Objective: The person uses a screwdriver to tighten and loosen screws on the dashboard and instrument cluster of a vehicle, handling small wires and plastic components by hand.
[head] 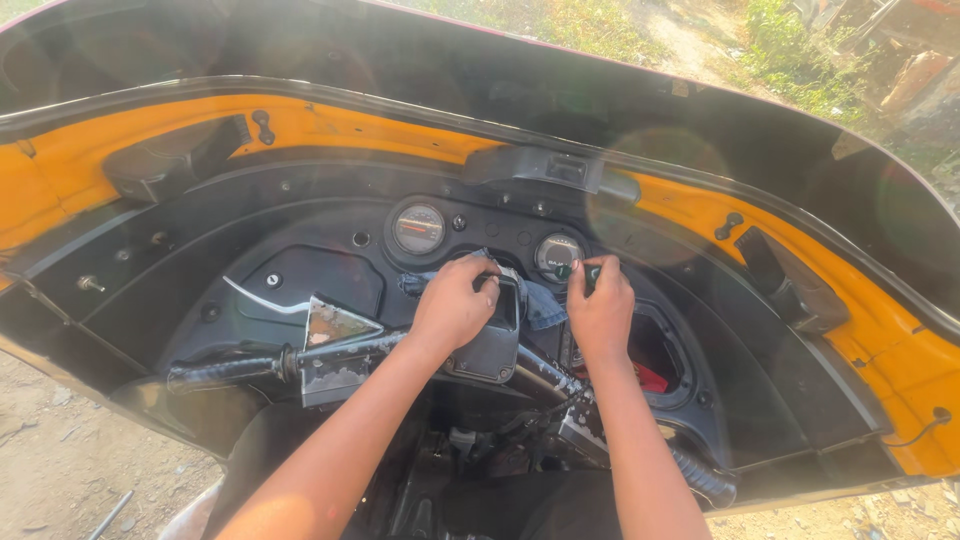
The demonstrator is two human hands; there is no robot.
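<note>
A blue cloth (pixel 520 292) lay bunched on the black dashboard (pixel 310 270) of a three-wheeler cab, just below and between the round speedometer (pixel 418 228) and a smaller round gauge (pixel 557 252). The left hand (pixel 452 305) was closed over the cloth's left part, knuckles up, pressing it against the top of the dark central housing (pixel 492 345). The right hand (pixel 600 312) was just beside it, fingers curled and pinched on a small dark knob or switch (pixel 590 272) under the smaller gauge; whether it also caught the cloth's edge could not be told.

To do the wiping well, it seemed best to keep the cloth flat under the palm and work it around the gauge rims without snagging the knob.

Both forearms reached forward from the bottom of the view, nearly parallel, wrists slightly bent down. The handlebar (pixel 240 368) ran beneath them, with its ribbed grip at the left. The yellow inner panel (pixel 330 125) framed the dashboard under the curved windscreen (pixel 600 90).
</note>
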